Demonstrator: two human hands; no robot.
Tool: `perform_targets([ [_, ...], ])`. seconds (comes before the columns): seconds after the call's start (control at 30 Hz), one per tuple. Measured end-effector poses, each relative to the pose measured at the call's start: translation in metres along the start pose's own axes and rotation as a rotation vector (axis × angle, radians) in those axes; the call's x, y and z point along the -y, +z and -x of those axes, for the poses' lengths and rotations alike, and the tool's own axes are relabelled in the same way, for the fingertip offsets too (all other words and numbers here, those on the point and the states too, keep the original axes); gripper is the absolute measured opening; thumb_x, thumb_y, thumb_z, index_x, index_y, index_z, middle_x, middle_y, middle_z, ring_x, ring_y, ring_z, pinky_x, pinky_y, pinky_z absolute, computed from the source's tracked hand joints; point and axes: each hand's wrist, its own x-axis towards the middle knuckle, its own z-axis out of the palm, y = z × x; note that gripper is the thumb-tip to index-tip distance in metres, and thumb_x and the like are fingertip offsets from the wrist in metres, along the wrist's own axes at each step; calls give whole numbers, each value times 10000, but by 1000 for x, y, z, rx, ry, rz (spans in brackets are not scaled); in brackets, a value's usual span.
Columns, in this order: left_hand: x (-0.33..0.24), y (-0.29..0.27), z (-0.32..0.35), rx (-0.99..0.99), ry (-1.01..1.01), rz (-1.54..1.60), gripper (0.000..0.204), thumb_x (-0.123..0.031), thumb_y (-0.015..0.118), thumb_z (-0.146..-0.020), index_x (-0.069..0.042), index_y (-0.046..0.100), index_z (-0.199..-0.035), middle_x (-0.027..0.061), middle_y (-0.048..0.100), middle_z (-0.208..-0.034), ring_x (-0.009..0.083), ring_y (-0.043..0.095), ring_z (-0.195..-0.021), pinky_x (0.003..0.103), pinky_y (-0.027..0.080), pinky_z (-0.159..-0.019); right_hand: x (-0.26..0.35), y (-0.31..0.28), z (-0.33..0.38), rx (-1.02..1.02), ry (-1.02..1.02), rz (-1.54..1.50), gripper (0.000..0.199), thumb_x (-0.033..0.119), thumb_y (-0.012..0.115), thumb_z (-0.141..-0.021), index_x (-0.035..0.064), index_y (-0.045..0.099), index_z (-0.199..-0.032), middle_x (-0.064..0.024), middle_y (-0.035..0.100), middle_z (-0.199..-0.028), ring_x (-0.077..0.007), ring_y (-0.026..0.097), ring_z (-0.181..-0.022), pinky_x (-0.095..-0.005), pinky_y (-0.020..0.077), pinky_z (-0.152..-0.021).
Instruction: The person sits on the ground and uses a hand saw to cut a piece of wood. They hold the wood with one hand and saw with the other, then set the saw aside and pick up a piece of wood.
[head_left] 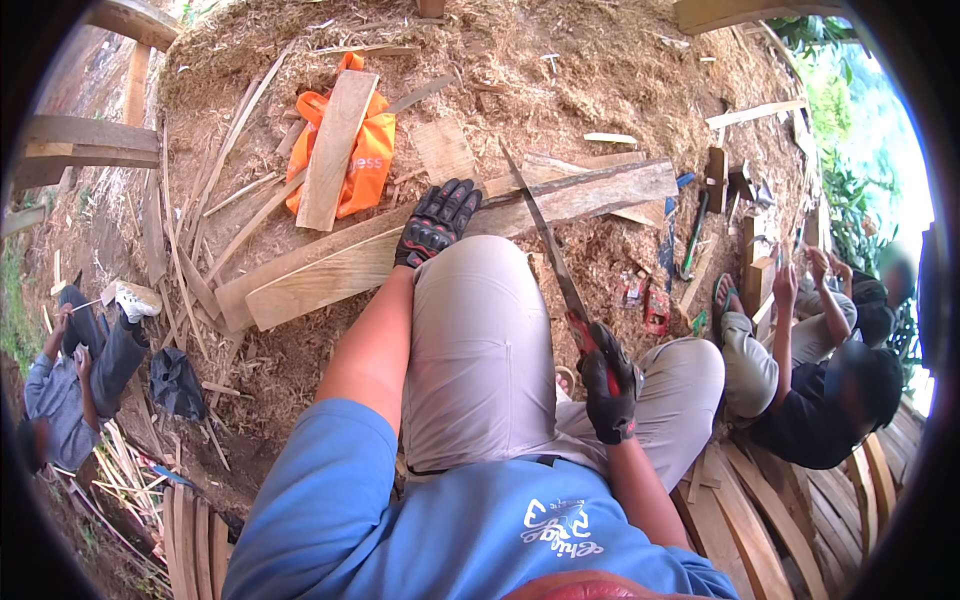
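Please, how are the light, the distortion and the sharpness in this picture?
Head view: saw and orange bag look clear in daylight; head view: background beyond the foliage is washed out; head view: boards at lower right curve along the fisheye rim; head view: nearby people's heads are blurred.

The saw blade (543,230) is metal — plank (600,193), wood.

You have bright, diffuse daylight, with soft shadows on the wood shavings (600,95) around the saw (546,235), whose edges look fairly crisp to you. Far to the saw's right, the pale sky (898,170) glares nearly white; far to its left, fisheye distortion bends your beams (90,140). Blur smears the heads (862,388) to its right.
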Motion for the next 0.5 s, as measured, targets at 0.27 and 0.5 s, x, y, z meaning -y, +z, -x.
perform_targets([
  [0.27, -16, -6, -15, 38, 22, 140, 697, -364, 494, -1029, -125, 368, -1672, 116, 354, -1734, 303, 320, -1612, 492, 215, -1341, 21, 50, -161, -104, -58, -287, 375, 199, 600, -1086, 64, 673, -1428, -183, 720, -1391, -294, 680, -1314, -394, 514, -1114],
  [0.5, -1, 7, 3, -5, 14, 119, 679, -368, 512, -1021, -123, 416, -1647, 121, 400, -1710, 319, 365, -1588, 508, 254, -1327, 26, -6, -1, 2, 14, -32, 396, 90, 591, -1053, 39, 652, -1441, -124, 745, -1252, -221, 728, -1005, -359, 580, -914],
])
